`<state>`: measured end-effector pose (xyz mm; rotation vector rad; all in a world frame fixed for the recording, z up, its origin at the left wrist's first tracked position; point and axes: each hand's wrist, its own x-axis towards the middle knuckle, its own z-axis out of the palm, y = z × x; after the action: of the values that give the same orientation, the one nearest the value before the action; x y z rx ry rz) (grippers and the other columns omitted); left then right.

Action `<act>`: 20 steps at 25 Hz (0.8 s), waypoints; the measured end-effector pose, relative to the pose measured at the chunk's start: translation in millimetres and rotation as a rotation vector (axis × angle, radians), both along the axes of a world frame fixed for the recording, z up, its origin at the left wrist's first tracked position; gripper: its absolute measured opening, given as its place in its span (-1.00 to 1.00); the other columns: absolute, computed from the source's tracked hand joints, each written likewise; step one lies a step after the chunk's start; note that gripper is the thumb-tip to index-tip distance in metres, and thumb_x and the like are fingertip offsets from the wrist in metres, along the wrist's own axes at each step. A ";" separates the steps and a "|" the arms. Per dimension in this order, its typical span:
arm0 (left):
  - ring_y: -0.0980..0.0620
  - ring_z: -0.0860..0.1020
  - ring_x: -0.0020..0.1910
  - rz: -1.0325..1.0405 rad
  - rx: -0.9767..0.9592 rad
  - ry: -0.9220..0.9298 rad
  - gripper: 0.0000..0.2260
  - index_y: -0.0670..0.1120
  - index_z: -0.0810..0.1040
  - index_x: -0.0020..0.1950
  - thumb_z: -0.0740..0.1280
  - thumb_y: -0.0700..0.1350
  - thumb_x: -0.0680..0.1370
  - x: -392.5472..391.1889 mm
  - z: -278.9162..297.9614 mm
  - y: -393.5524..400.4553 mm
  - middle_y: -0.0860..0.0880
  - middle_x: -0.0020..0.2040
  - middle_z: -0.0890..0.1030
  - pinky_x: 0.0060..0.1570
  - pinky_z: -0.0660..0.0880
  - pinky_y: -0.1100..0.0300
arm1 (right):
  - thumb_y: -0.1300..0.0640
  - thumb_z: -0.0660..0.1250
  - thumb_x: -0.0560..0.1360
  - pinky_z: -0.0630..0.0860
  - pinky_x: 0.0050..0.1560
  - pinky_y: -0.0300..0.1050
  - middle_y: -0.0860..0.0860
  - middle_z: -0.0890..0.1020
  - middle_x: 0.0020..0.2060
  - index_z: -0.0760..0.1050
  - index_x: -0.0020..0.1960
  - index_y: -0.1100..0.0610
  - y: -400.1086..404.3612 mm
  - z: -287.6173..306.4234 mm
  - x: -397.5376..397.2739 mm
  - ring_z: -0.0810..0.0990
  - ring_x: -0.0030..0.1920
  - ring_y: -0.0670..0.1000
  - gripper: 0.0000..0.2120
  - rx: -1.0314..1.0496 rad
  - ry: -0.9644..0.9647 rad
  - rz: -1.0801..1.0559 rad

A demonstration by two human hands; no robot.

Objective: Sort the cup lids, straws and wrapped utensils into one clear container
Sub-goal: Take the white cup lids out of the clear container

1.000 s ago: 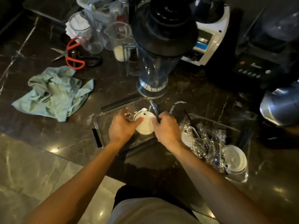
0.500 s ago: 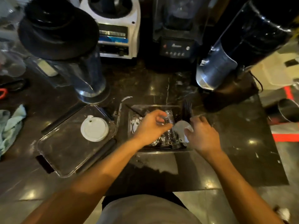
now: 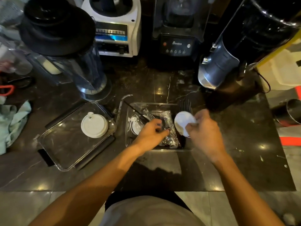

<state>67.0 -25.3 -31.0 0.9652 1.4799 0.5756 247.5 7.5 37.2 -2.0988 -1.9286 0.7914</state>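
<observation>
A clear container (image 3: 53,141) on the left of the dark counter holds one white cup lid (image 3: 94,125). To its right a second clear container (image 3: 129,144) holds wrapped utensils (image 3: 169,136), black straws (image 3: 184,105) and another white lid (image 3: 136,127). My right hand (image 3: 206,132) pinches a white cup lid (image 3: 183,123), tilted, above the right container. My left hand (image 3: 150,134) reaches into that container with curled fingers among the wrapped utensils; what it grips is blurred.
Blender jars and machines (image 3: 114,26) line the back of the counter, a dark grinder (image 3: 228,62) at the right. A green cloth (image 3: 13,121) and red-handled scissors (image 3: 6,89) lie at the far left. A metal cup (image 3: 293,111) stands at the right edge.
Both hands left the lid in the left container and moved to the right container. My right hand has lifted a white lid there; my left hand dug into the wrapped utensils.
</observation>
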 end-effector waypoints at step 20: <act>-0.08 0.73 0.07 0.976 0.120 -0.336 -0.77 -0.12 0.69 0.21 0.42 -0.07 0.60 -141.1 20.3 -71.5 -0.10 0.08 0.76 0.11 0.65 -0.01 | 0.15 0.27 0.63 0.50 0.01 -0.02 0.03 0.67 0.17 0.60 0.20 0.05 10.8 -66.3 -139.6 0.68 0.10 0.11 -0.79 -0.080 -0.250 0.905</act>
<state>-74.2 -96.8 -10.7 0.1413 1.5532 1.4570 107.9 18.3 -29.1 -1.3213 -3.0666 0.7511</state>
